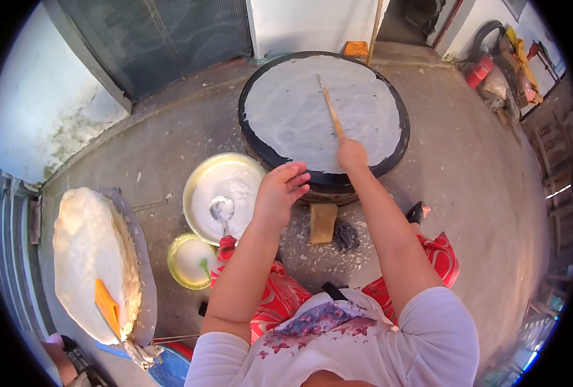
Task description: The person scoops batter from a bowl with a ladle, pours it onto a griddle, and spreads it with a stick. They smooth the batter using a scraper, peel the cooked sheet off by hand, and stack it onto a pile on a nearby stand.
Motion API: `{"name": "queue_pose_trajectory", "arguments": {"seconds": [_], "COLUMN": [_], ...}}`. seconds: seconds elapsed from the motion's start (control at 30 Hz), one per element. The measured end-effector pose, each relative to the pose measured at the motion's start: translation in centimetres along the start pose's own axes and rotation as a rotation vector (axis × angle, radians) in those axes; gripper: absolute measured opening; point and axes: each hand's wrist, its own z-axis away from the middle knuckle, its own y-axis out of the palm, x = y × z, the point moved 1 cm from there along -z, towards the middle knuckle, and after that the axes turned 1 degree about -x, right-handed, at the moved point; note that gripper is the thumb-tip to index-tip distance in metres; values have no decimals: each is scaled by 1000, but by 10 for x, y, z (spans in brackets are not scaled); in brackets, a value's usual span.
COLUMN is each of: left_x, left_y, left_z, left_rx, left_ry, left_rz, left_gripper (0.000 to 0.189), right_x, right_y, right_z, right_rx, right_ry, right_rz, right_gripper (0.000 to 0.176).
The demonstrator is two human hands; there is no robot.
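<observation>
My right hand (351,155) grips a thin wooden spreading stick (333,111), whose far end lies over the pale batter sheet (286,97). That sheet covers most of a large round black griddle (256,144). At the griddle's near left edge, my left hand (281,191) is held with fingers apart and nothing in it. Left of that hand stands a wide cream basin (189,200) of white batter, with a metal ladle (222,209) resting in it. A smaller yellow-green bowl (173,261) of white liquid, with a green handle showing, sits just below the basin.
A tall stack of round flatbreads (86,238) stands at the left, an orange scraper (107,308) on top. Beneath the griddle's front is a tan block (323,222) beside dark scraps. A red canister (480,71) and clutter stand at the far right wall.
</observation>
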Motion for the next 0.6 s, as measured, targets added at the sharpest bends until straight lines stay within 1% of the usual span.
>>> {"name": "queue_pose_trajectory", "arguments": {"seconds": [0.07, 0.1, 0.17, 0.2, 0.27, 0.3, 0.37, 0.4, 0.47, 0.5, 0.57, 0.6], "left_x": [0, 0, -1, -2, -2, -1, 0, 0, 0, 1, 0, 0], "left_y": [-1, -1, 0, 1, 1, 1, 2, 3, 4, 2, 1, 1], "left_z": [-1, -1, -2, -1, -1, -1, 0, 2, 3, 2, 2, 3], "left_rx": [4, 7, 19, 10, 4, 10, 18, 18, 23, 23, 31, 26], "left_ry": [-1, 1, 2, 1, 0, 1, -2, -5, -7, 0, 4, 5], "left_rz": [7, 3, -1, -2, -4, -6, -9, -12, -18, -15, -16, -16], "left_gripper": [25, 24, 24, 24, 24, 24, 24, 24, 24, 24, 24, 23], "right_x": [7, 7, 3, -5, -26, -25, -22, -22, -20, -29, -58, -63], "right_y": [-2, -9, -25, -28, -33, -35, -39, -44, -54, -50, -41, -47], "right_z": [1, 6, 23, 25, 29, 33, 42, 49, 60, 57, 50, 52], "right_rx": [76, 77, 256, 255, 373, 371, 242, 237, 439, 435, 112, 37], "right_ry": [-29, -27, 218, 220, 526, 527, 428, 432, 367, 368, 580, 627], "right_rz": [8, 10, -801, -798, -1418, -1417, -1198, -1199, -1190, -1192, -1267, -1222], "right_gripper": [32, 32, 33, 33, 37, 37, 36, 36, 36, 36, 37, 38]}}
